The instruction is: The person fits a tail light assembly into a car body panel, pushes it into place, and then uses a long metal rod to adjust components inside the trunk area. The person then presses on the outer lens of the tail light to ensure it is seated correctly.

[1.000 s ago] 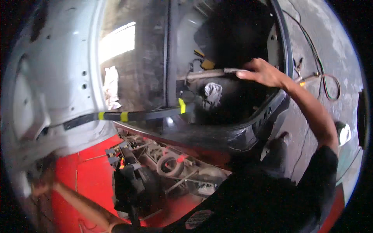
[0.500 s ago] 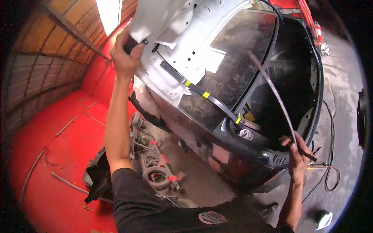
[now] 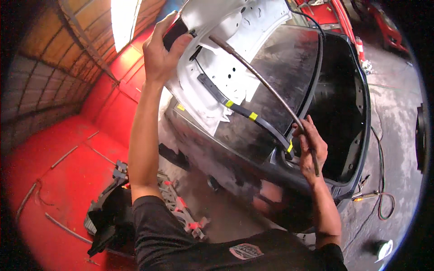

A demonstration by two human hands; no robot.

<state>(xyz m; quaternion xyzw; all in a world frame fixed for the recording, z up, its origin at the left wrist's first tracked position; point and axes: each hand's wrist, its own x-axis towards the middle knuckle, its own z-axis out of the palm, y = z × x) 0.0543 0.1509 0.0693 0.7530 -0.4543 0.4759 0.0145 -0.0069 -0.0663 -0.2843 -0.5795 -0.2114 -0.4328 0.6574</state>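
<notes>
My left hand (image 3: 163, 56) is closed on the edge of a raised white car lid (image 3: 217, 67), its thumb beside a dark patch at that edge. In my right hand (image 3: 313, 147) is a long, thin metal rod (image 3: 266, 83), with the fingers wrapped round its lower part. The rod slants up and left, and its thicker end overlaps the lid's inner face in view; I cannot tell if they touch. Between lid and body runs a curved dark bar (image 3: 217, 92) with three bands of yellow tape. Below it lies the dark, patchy car body (image 3: 235, 167).
A dark opening in the car (image 3: 337, 99) lies right of the rear glass (image 3: 289, 58). Hoses and a torch-like tool (image 3: 367, 196) lie on the grey floor. Black and grey car parts (image 3: 115, 212) are heaped at left by a red wall (image 3: 68, 180). Another red car (image 3: 386, 29) stands far right.
My right hand has moved left and up, bringing the rod's far end across to the lid. My left hand stays on the lid's edge. The whole view has shifted a little.
</notes>
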